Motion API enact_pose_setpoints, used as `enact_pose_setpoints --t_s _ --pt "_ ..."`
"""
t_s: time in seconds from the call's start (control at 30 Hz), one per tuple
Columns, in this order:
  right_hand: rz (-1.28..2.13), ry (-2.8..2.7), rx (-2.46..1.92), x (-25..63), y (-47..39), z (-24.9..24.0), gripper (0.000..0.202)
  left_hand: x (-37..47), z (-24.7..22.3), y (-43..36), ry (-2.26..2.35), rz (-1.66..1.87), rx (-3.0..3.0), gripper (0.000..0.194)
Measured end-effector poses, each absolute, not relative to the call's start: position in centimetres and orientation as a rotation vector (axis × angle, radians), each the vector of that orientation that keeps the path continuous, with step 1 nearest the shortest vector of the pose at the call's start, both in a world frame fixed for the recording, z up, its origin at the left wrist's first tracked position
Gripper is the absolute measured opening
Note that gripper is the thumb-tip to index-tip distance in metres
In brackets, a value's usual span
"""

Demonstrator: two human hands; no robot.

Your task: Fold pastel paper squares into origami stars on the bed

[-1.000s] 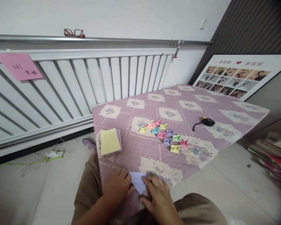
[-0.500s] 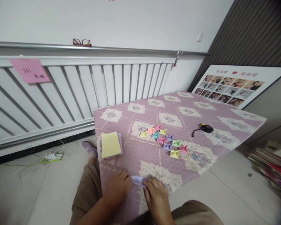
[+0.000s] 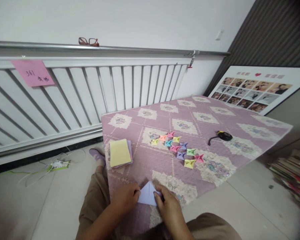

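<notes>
A pale lilac sheet of paper (image 3: pixel 148 196), folded to a peak at the top with a short line down its middle, is held between both hands near the front of the table. My left hand (image 3: pixel 128 196) pinches its left edge. On the right edge, my right hand (image 3: pixel 168 201) grips it with the thumb on top. Beyond them lie several small folded paper pieces (image 3: pixel 181 155) in yellow, pink, blue, green and orange. To the left is a stack of coloured paper (image 3: pixel 120 153) with a yellow sheet on top.
The table wears a purple floral cloth (image 3: pixel 145 156). A black corded item (image 3: pixel 224 135) lies at the right. A white radiator (image 3: pixel 137 83) stands behind, with glasses (image 3: pixel 89 41) on its pipe. A power strip (image 3: pixel 60 165) is on the floor; a photo board (image 3: pixel 272 76) leans at back right.
The lilac paper was a narrow strip lying low between my hands; now its peaked face shows towards me. My hands keep hold of both edges. The view has shifted slightly.
</notes>
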State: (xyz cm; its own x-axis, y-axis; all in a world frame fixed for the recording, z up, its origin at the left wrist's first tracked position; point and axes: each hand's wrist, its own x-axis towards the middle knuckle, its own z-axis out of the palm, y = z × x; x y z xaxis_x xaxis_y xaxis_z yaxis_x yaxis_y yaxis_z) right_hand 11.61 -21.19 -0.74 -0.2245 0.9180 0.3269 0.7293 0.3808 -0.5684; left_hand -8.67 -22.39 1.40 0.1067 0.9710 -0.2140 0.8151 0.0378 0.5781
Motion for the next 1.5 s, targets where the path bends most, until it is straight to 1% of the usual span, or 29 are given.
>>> enact_pose_setpoints --t_s 0.13,0.23,0.37,0.5,0.63,0.7,0.77,0.83,0.93,1.03,1.13,1.3,1.43,1.5 --pt "0.125 -2.128 -1.426 11.5 -20.9 -1.1 0.020 -7.9 2.4 -22.1 1.894 0.174 1.918 0.018" --pt "-0.002 -2.169 -1.452 11.3 -21.0 -0.7 0.015 -7.5 3.2 -22.0 1.910 0.081 1.946 0.015" --pt "-0.060 -2.215 -1.449 11.1 -21.0 -0.3 0.015 -7.6 2.5 -22.1 1.842 0.179 2.112 0.018" --pt "0.027 -2.344 -1.266 11.2 -20.9 -0.7 0.023 -7.9 0.8 -22.3 1.555 0.272 2.380 0.021" --pt "0.249 -2.366 -1.233 11.7 -20.6 -0.5 0.024 -8.2 0.7 -22.6 1.474 0.366 2.320 0.017" --pt "0.365 -2.380 -1.230 11.9 -20.6 0.0 0.024 -8.4 1.0 -22.8 1.437 0.399 2.260 0.023" --pt "0.424 -2.399 -1.238 12.1 -20.7 0.5 0.033 -8.5 1.1 -22.8 1.434 0.409 2.225 0.028" --pt "0.448 -2.395 -1.253 12.2 -20.8 0.6 0.043 -8.5 1.0 -22.7 1.441 0.407 2.234 0.024" --pt "0.475 -2.367 -1.268 12.1 -20.9 0.4 0.047 -8.5 0.5 -22.5 1.432 0.391 2.305 0.017" --pt "0.477 -2.361 -1.287 12.0 -20.9 0.2 0.047 -8.6 0.1 -22.3 1.436 0.405 2.360 0.013" --pt "0.454 -2.354 -1.289 11.9 -20.9 0.2 0.043 -8.7 -0.2 -22.4 1.441 0.453 2.358 0.012" --pt "0.388 -2.390 -1.261 12.0 -20.8 -0.1 0.036 -8.7 0.1 -22.6 1.416 0.458 2.324 0.028" --pt "0.382 -2.391 -1.251 12.0 -20.7 -0.1 0.027 -8.5 0.1 -22.8 1.447 0.441 2.379 0.020" --pt "0.425 -2.392 -1.267 12.0 -20.7 0.2 0.028 -8.5 -0.2 -22.8 1.461 0.435 2.418 0.013"
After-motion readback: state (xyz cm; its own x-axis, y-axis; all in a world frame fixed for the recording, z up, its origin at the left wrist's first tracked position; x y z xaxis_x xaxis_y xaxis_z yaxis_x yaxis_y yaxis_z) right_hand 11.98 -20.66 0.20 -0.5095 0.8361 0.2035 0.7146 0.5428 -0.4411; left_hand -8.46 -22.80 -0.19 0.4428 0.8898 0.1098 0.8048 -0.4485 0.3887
